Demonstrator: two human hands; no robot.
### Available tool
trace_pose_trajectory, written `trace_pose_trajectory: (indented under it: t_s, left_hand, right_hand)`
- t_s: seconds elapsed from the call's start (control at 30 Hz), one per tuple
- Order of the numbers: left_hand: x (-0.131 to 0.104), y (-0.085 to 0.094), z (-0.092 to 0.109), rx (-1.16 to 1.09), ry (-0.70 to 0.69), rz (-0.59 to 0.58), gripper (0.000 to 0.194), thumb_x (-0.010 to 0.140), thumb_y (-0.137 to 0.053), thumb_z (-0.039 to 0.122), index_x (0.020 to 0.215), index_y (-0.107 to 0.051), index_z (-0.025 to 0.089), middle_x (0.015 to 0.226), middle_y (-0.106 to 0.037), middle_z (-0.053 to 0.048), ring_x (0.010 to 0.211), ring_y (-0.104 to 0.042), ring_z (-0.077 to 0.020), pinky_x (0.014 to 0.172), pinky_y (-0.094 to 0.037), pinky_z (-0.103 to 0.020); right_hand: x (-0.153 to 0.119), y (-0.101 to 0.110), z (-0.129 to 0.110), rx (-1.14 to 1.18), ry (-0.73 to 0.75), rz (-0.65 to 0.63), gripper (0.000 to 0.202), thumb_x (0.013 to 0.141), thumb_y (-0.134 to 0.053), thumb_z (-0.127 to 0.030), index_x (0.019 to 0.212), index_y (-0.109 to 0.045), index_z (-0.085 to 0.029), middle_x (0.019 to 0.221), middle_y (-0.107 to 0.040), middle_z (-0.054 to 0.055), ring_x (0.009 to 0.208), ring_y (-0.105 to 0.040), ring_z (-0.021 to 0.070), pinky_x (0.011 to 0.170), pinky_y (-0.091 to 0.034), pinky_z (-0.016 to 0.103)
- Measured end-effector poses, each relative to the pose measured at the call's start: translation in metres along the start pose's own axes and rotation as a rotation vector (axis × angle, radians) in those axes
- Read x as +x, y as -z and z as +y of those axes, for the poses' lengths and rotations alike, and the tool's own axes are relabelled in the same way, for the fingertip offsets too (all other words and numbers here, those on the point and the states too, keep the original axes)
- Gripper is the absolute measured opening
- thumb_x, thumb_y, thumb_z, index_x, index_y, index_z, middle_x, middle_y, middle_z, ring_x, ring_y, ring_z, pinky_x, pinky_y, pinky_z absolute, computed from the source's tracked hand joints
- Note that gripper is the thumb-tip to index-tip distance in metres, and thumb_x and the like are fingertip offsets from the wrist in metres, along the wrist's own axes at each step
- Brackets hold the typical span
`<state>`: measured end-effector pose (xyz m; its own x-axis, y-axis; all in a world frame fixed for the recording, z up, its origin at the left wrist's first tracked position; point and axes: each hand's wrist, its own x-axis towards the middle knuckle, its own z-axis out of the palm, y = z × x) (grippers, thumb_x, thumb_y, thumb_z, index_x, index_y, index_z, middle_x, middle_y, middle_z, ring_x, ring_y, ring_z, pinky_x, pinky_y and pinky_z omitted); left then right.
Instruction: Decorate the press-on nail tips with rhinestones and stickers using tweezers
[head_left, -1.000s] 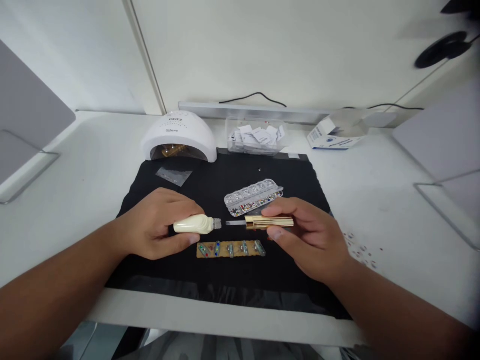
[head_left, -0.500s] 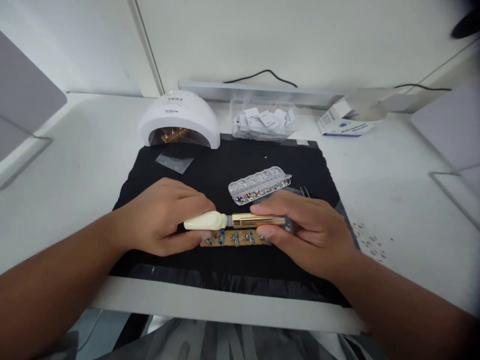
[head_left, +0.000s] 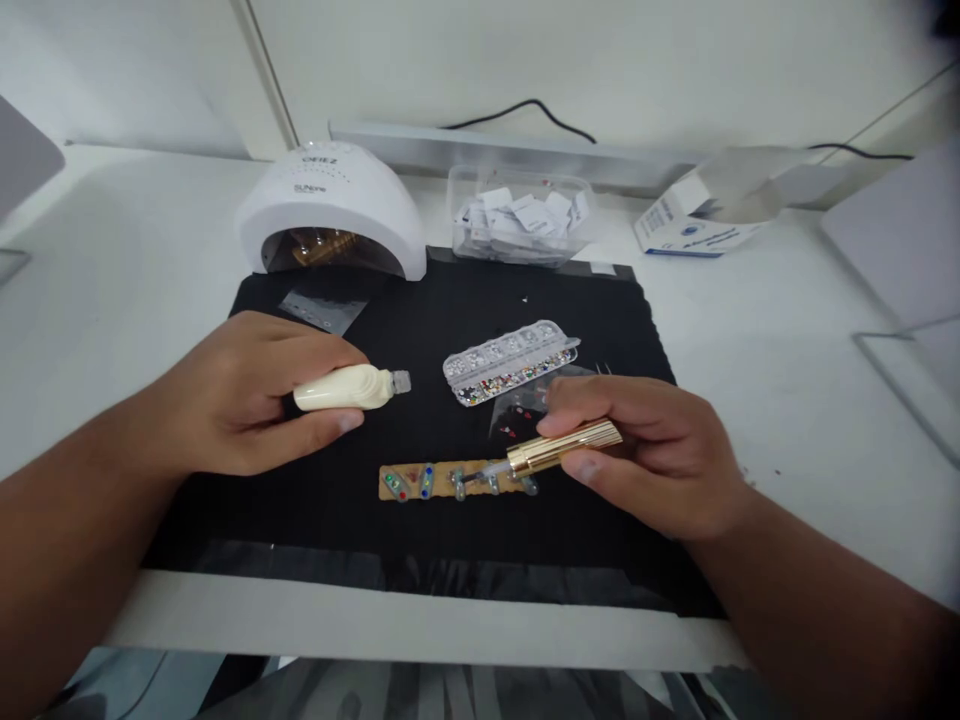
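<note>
On the black mat (head_left: 337, 525), toward its front edge, lies a tan strip (head_left: 442, 480) bearing five small decorated pieces, some with green, red, blue and yellow stones. Over the strip, the right hand (head_left: 660, 450) grips a ribbed gold cap (head_left: 564, 447) between thumb and fingers; its brush (head_left: 484, 472) reaches down to the middle pieces, contact not determinable. The left hand (head_left: 255, 390) grasps a cream bottle (head_left: 341, 388), tilted on its side above the mat, its clear neck uncapped; contents not visible. Behind the strip, a clear case (head_left: 510, 374) lies open, its compartments holding silvery and multicoloured stones. Just beside it, partly behind the right hand, a clear sheet (head_left: 506, 420) carries small red bits. Farther back stands a white lamp (head_left: 334, 195), a gold-toned item visible inside; a clear tub (head_left: 525, 252) filled with white printed slips; and an open white carton (head_left: 694, 235), interior contents not discernible.
</note>
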<state>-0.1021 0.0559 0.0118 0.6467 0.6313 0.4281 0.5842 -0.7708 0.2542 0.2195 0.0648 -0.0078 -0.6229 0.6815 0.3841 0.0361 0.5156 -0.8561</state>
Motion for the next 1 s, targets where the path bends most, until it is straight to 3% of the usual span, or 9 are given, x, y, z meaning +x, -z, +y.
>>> trace_pose_trajectory:
  t_s: [0.1,0.3,0.5,0.77,1.0]
  left_hand:
    - [0.0012,0.0003,-0.0008,-0.014,-0.088,-0.085,0.015,0.094,-0.059,0.032,0.095,-0.063,0.017,0.077,-0.071,-0.002,0.058,-0.063,-0.0111,0.050,-0.043,-0.021]
    - [0.0026,0.0016,0.0011,0.001,-0.060,-0.091,0.018,0.097,-0.056,0.036,0.094,-0.062,0.019,0.074,-0.068,0.000,0.057,-0.062,-0.0115,0.048,-0.040,-0.022]
    - [0.0025,0.0030,0.0016,0.024,-0.047,-0.081,0.021,0.098,-0.053,0.038,0.093,-0.060,0.020,0.069,-0.064,0.002,0.054,-0.059,-0.0102,0.047,-0.038,-0.021]
    - [0.0022,0.0032,0.0030,0.015,-0.031,-0.083,0.022,0.098,-0.052,0.039,0.092,-0.061,0.020,0.067,-0.062,0.004,0.054,-0.058,-0.0095,0.049,-0.040,-0.020]
    - [0.0022,0.0025,0.0030,-0.001,-0.013,-0.078,0.019,0.096,-0.055,0.037,0.094,-0.063,0.020,0.069,-0.063,0.004,0.054,-0.057,-0.0079,0.050,-0.038,-0.019]
  right_hand:
    - [0.0009,-0.0019,0.0007,-0.038,-0.029,0.011,0.015,0.082,-0.064,-0.011,0.092,-0.068,-0.021,0.062,-0.059,-0.005,0.051,-0.052,0.0090,0.049,-0.041,0.024]
    - [0.0011,-0.0011,0.0006,-0.127,-0.115,0.000,0.013,0.081,-0.063,-0.010,0.086,-0.068,-0.022,0.063,-0.061,-0.003,0.051,-0.053,0.0097,0.049,-0.041,0.025]
    - [0.0001,-0.0018,-0.0010,-0.007,-0.160,0.028,0.017,0.081,-0.063,-0.009,0.087,-0.068,-0.024,0.064,-0.062,-0.004,0.053,-0.053,0.0097,0.050,-0.042,0.024]
    - [0.0018,-0.0032,-0.0007,-0.028,-0.226,0.017,0.012,0.082,-0.065,-0.012,0.085,-0.068,-0.022,0.063,-0.062,-0.003,0.051,-0.052,0.0083,0.048,-0.042,0.022]
    - [-0.0014,-0.0038,-0.0027,0.096,-0.328,0.099,0.011,0.083,-0.067,-0.015,0.084,-0.071,-0.025,0.069,-0.067,-0.001,0.058,-0.059,0.0126,0.052,-0.048,0.026]
